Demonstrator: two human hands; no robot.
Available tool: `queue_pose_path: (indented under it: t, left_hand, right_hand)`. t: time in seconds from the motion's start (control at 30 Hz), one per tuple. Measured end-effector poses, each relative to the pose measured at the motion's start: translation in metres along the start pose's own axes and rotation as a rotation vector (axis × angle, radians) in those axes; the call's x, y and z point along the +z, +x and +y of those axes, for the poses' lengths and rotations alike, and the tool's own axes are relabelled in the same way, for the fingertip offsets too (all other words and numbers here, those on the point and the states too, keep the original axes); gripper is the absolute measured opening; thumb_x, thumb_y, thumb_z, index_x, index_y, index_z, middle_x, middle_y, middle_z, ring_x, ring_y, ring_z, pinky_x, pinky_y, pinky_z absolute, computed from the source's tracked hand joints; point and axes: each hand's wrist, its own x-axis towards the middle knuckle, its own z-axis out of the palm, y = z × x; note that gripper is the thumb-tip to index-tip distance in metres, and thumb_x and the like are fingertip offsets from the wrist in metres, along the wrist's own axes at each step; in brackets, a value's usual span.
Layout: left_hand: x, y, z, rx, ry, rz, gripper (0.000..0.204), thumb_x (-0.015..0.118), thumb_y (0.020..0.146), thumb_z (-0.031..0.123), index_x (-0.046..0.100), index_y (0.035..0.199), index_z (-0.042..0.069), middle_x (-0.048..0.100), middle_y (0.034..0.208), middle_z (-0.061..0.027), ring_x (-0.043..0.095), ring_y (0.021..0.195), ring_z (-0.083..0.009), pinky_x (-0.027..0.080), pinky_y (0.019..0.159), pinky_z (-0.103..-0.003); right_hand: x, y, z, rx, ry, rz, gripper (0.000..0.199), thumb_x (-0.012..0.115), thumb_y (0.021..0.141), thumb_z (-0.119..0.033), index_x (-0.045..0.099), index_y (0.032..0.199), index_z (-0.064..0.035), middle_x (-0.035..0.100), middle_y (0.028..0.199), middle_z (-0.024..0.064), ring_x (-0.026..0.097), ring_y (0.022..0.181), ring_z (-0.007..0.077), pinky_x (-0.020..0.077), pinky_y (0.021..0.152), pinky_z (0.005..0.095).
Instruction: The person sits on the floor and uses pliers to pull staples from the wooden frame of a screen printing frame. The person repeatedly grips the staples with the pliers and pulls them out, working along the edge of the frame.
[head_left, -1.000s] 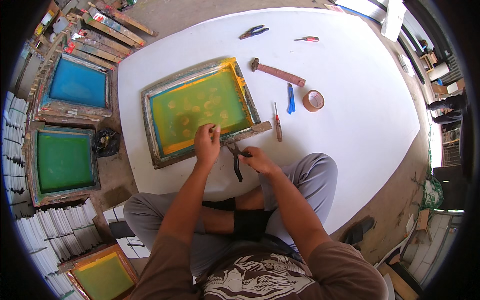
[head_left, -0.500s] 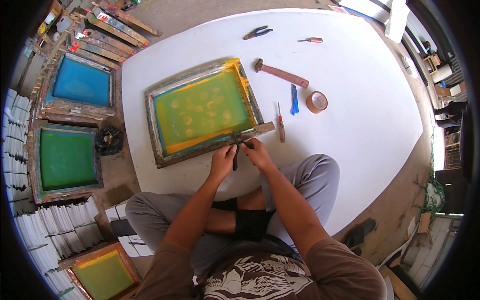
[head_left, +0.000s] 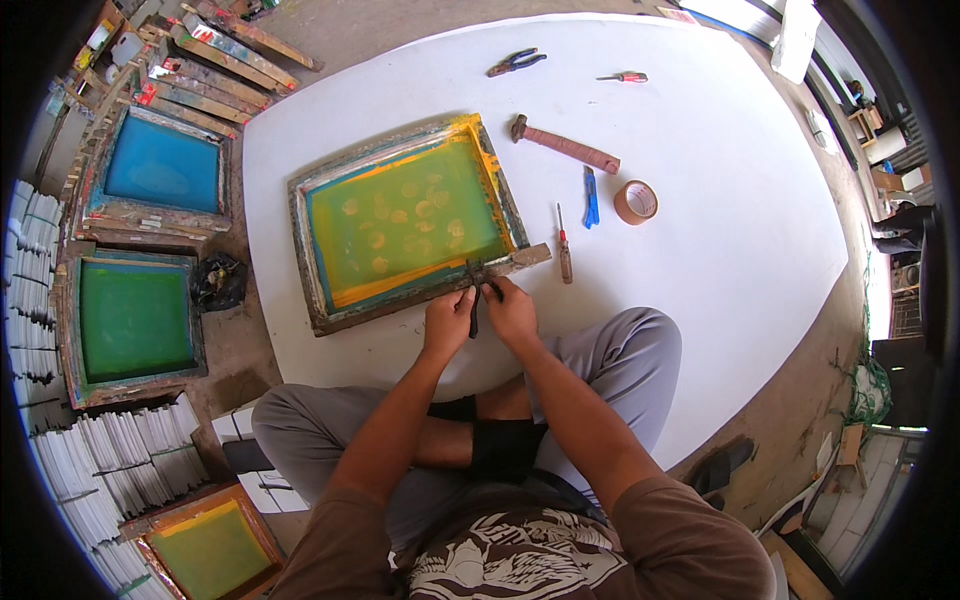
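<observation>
My left hand (head_left: 450, 318) and my right hand (head_left: 511, 311) each grip one handle of black-handled pliers (head_left: 474, 314). The dark jaws rest at the near edge of a paint-stained wooden screen-printing frame (head_left: 375, 309), close to its near right corner; what they bite on is too small to tell. Yellow-green mesh (head_left: 400, 220) with pale round marks fills the frame. A wooden strip (head_left: 530, 256) juts out from that corner. The fingers of both hands are closed, and the hands are a little apart.
Right of the frame lie a screwdriver (head_left: 565, 258), a blue cutter knife (head_left: 591, 200), a tape roll (head_left: 636, 202) and a hammer (head_left: 570, 149). Farther off are other pliers (head_left: 516, 63) and a small red-handled screwdriver (head_left: 628, 77). Blue (head_left: 163, 162) and green (head_left: 137, 318) screens stand left of the white table (head_left: 740, 250).
My right hand has shifted slightly left and down, bringing the pliers' handles a little closer together. The frame and the loose tools look the same.
</observation>
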Motion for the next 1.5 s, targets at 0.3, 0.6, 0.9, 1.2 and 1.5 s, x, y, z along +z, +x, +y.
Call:
queue_pose_path:
  t: [0.3, 0.6, 0.9, 1.2, 1.5]
  left_hand:
    - [0.001, 0.006, -0.01, -0.116, -0.042, -0.005, 0.045, 0.062, 0.102, 0.035, 0.067, 0.076, -0.002, 0.059, 0.058, -0.0083, 0.059, 0.053, -0.0187, 0.046, 0.055, -0.036]
    - [0.003, 0.003, -0.029, -0.251, -0.255, 0.002, 0.047, 0.06, 0.102, 0.037, 0.066, 0.082, -0.005, 0.059, 0.063, -0.0128, 0.057, 0.06, -0.0209, 0.044, 0.06, -0.039]
    - [0.008, 0.001, -0.036, -0.596, -0.477, 0.006, 0.081, 0.048, 0.098, 0.069, 0.072, 0.099, -0.008, 0.07, 0.088, -0.0138, 0.065, 0.082, -0.0197, 0.051, 0.074, -0.034]
    - [0.003, -0.006, -0.007, -0.474, -0.554, -0.105, 0.074, 0.048, 0.101, 0.064, 0.07, 0.086, -0.005, 0.065, 0.071, -0.0113, 0.064, 0.063, -0.0184, 0.051, 0.06, -0.033]
    - [-0.002, -0.004, -0.007, -0.454, -0.368, -0.073, 0.068, 0.051, 0.101, 0.061, 0.071, 0.105, -0.004, 0.066, 0.076, -0.0094, 0.063, 0.063, -0.0178, 0.051, 0.06, -0.033]
  right_hand:
    - [0.006, 0.0, -0.002, -0.016, -0.025, -0.066, 0.038, 0.054, 0.101, -0.035, 0.063, 0.123, -0.0051, 0.07, 0.101, 0.0273, 0.065, 0.096, 0.049, 0.0507, 0.084, 0.0555]
    - [-0.002, 0.0, -0.011, -0.007, -0.083, -0.232, 0.095, 0.061, 0.085, -0.072, 0.049, 0.138, 0.0051, 0.064, 0.119, 0.0343, 0.062, 0.114, 0.0491, 0.0491, 0.097, 0.0533]
    - [-0.014, -0.001, -0.016, -0.048, -0.204, -0.313, 0.095, 0.073, 0.078, -0.062, 0.044, 0.141, 0.0023, 0.062, 0.125, 0.031, 0.062, 0.115, 0.0464, 0.0488, 0.1, 0.05]
    - [0.006, -0.008, -0.001, 0.02, -0.07, -0.228, 0.061, 0.063, 0.086, -0.039, 0.047, 0.127, 0.0042, 0.06, 0.12, 0.0359, 0.059, 0.109, 0.054, 0.0475, 0.096, 0.0559]
    - [0.017, -0.019, -0.012, 0.066, -0.095, -0.097, 0.045, 0.054, 0.093, -0.028, 0.046, 0.124, 0.0022, 0.058, 0.117, 0.0341, 0.058, 0.107, 0.055, 0.047, 0.094, 0.0595]
